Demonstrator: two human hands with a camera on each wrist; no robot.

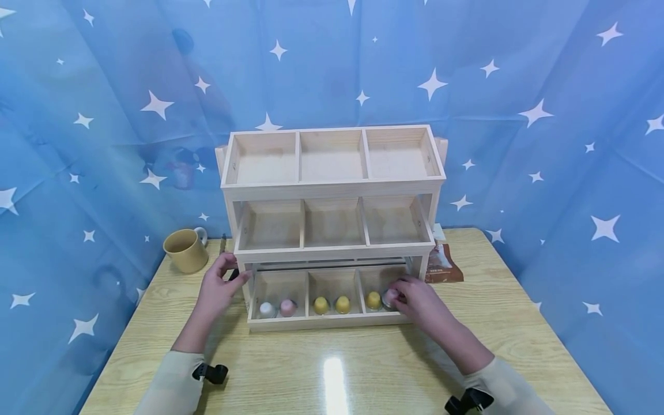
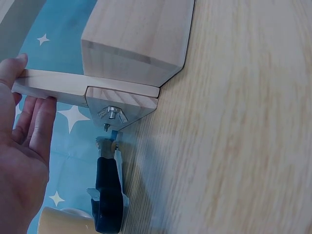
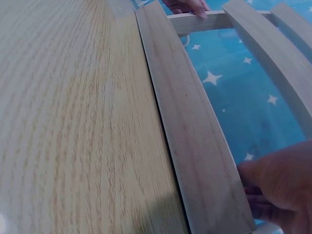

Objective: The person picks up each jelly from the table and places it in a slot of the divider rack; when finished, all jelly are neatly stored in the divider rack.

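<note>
A three-tier light wooden rack (image 1: 332, 189) stands on the table, each tier split into three compartments. My left hand (image 1: 218, 288) grips the rack's left side post (image 2: 53, 85), thumb on one face and fingers on the other. At the bottom tier's right compartment, my right hand (image 1: 420, 302) pinches a small pink-topped jar (image 1: 390, 297). Beside it stands a yellow-topped jar (image 1: 373, 300). The middle compartment holds two yellow-topped jars (image 1: 332, 304); the left one holds a white-topped jar (image 1: 267, 310) and a pink-topped jar (image 1: 287, 308). In the right wrist view, the tier's front board (image 3: 190, 112) hides the jars.
A yellow mug (image 1: 185, 251) stands left of the rack. A black-handled tool (image 2: 109, 195) lies by the rack's left foot. Behind the right side is a brown packet (image 1: 443, 265). A blue starry curtain (image 1: 332, 63) hangs behind the wooden table (image 1: 280, 369).
</note>
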